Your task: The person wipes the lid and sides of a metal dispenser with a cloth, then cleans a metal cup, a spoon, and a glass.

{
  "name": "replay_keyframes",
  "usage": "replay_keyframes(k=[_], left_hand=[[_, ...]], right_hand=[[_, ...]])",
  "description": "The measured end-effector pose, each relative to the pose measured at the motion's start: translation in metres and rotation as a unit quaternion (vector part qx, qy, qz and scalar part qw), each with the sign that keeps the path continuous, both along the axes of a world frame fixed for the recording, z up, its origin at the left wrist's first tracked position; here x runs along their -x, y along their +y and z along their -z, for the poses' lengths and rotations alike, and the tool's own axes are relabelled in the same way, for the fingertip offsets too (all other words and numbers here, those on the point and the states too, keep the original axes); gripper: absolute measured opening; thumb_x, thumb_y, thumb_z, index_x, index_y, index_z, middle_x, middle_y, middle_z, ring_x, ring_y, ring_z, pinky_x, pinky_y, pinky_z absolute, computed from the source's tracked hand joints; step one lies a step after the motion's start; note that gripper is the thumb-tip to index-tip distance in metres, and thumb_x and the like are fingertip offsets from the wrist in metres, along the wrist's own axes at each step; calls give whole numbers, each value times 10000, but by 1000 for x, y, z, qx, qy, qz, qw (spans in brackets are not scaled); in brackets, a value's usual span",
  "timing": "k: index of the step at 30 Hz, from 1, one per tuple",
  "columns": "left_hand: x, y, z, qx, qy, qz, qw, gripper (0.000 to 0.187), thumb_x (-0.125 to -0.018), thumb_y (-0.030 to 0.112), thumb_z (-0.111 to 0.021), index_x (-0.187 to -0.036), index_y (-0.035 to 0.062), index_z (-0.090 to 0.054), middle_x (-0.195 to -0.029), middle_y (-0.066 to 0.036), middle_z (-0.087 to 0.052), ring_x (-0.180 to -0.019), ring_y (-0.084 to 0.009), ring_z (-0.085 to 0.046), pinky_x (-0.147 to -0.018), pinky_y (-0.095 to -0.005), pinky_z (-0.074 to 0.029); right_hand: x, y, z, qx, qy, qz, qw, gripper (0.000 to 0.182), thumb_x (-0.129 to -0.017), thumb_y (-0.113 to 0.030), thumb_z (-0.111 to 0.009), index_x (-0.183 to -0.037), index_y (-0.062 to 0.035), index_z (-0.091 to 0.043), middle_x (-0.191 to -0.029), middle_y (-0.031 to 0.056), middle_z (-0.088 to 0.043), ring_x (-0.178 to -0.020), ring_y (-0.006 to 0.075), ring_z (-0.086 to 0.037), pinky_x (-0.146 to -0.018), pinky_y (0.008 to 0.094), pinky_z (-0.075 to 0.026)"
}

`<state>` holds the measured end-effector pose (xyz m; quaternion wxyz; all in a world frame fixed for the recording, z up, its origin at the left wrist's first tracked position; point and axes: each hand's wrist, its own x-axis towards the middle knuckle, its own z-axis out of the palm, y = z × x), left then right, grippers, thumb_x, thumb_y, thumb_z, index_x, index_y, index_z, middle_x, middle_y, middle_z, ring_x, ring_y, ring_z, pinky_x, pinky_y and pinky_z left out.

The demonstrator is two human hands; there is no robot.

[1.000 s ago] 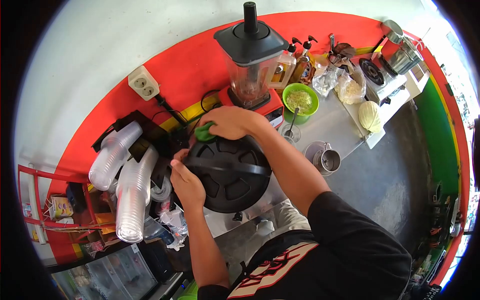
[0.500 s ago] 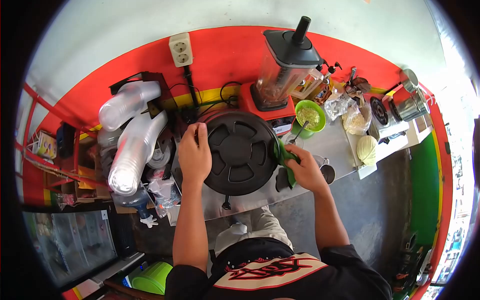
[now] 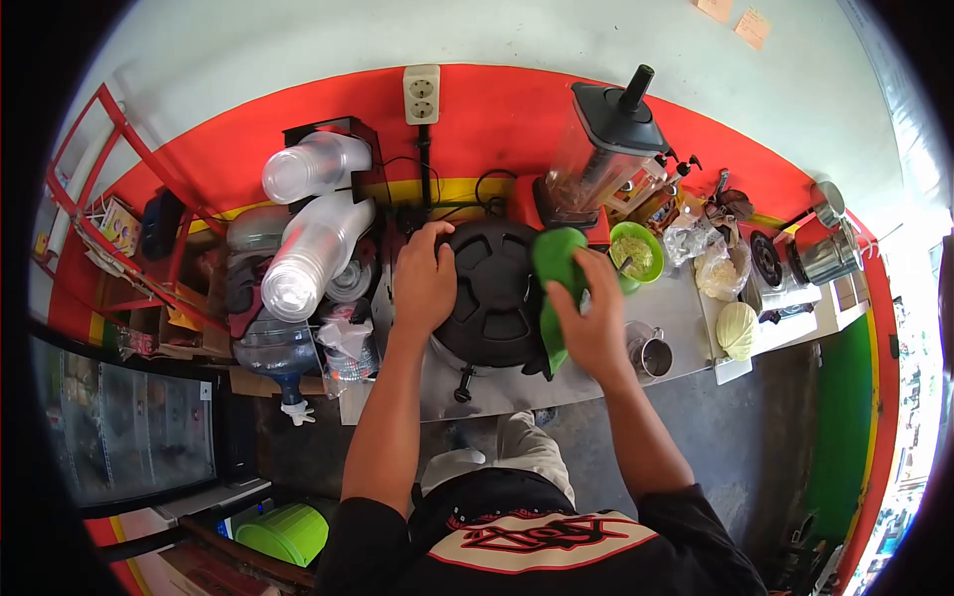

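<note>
A round black lid-like disc with raised segments (image 3: 487,288) lies on the steel counter in the middle. My left hand (image 3: 425,278) rests against its left edge, fingers curved over the rim. On the right side, my right hand (image 3: 588,316) holds a green cloth (image 3: 558,260) between thumb and fingers, and the cloth hangs over the disc's right edge. Below the disc, a small black knob (image 3: 463,385) sticks out at the front. Close to my right hand are a green bowl of shredded food (image 3: 636,252) and a metal cup (image 3: 652,356).
Behind stands a red-based blender (image 3: 596,149). Stacked plastic cups (image 3: 316,253) and a blue water jug (image 3: 276,353) are at left. A cabbage (image 3: 736,330), plastic bags (image 3: 717,268) and a stove with a steel pot (image 3: 831,253) stand at right.
The view has shifted, so the counter items appear further right. The disc lies flatter. My right hand has lifted the green cloth higher, and more of the cloth shows.
</note>
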<state>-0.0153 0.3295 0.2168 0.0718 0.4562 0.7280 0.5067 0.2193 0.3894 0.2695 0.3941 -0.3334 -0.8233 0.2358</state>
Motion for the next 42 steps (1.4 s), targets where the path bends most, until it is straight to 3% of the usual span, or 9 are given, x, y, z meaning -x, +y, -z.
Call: replay_keyframes(k=[3,6,15,20,26,29,34,37,42], left_hand=[[2,0,3,-10,25,1,1000,244,-993,96,-532,-1218,78,-626,-1160,-178,-686,-1102,-422,-627,-961,-513,-481],[4,3,4,-21,37,-1,999,231,-1000,97,-513,-1195,87,-636,-1139,-170,-682,-1081,-420,-630,-933,-515,-488],[0,3,3,-1,28,-17,999,232,-999,102,-503,-1191,97,-633,-1136,-169,-679,-1066,-423,-636,-910,-528,-495],[-2,1,1,6,30,-15,999,241,-991,90,-511,-1196,99,-637,-1139,-174,-684,-1077,-424,-640,-922,-528,-497],[-1,3,2,-12,26,-6,1000,242,-984,70,-514,-1185,96,-646,-1148,-180,-697,-1097,-422,-651,-940,-524,-500],[-3,1,-3,17,22,-9,1000,261,-1003,70,-490,-1207,59,-651,-1184,-185,-697,-1158,-378,-667,-994,-457,-508],[1,4,5,17,32,-3,999,262,-992,103,-505,-1222,113,-630,-1167,-170,-668,-1114,-421,-624,-948,-521,-497],[1,4,4,21,38,-4,999,266,-989,107,-500,-1225,114,-624,-1163,-171,-655,-1108,-428,-614,-953,-527,-492],[0,4,3,29,39,-17,999,270,-979,110,-506,-1221,126,-625,-1159,-164,-657,-1101,-428,-618,-946,-525,-497]], right_hand=[[37,17,31,-107,-125,-54,985,527,-994,-272,-686,-1411,26,-565,-1373,202,-613,-1234,424,-577,-1141,505,-387],[61,23,30,-126,-160,-37,978,557,-1010,-351,-647,-1430,9,-577,-1437,190,-591,-1295,431,-532,-1154,528,-355],[69,15,19,-127,-166,-13,978,353,-919,-276,-729,-1095,29,-712,-1183,163,-579,-1191,365,-529,-1030,486,-424],[62,33,22,-113,-145,-51,982,347,-897,-262,-744,-1065,37,-694,-1186,164,-579,-1134,358,-534,-999,473,-429],[62,42,23,-82,-153,33,984,346,-885,-323,-738,-965,13,-759,-1173,92,-600,-1133,321,-539,-986,497,-418],[64,41,28,-93,-147,108,979,280,-864,-262,-763,-930,10,-779,-1126,93,-637,-1111,333,-562,-974,475,-436],[75,40,18,-92,-126,156,975,177,-809,-169,-759,-888,-14,-730,-1073,123,-642,-1083,339,-584,-914,493,-464],[88,50,29,-125,-96,76,985,159,-773,-133,-765,-868,-22,-701,-969,168,-672,-1005,378,-619,-900,475,-489],[89,37,25,-89,-68,78,991,184,-796,-165,-723,-865,5,-736,-870,226,-707,-905,424,-668,-846,493,-539]])
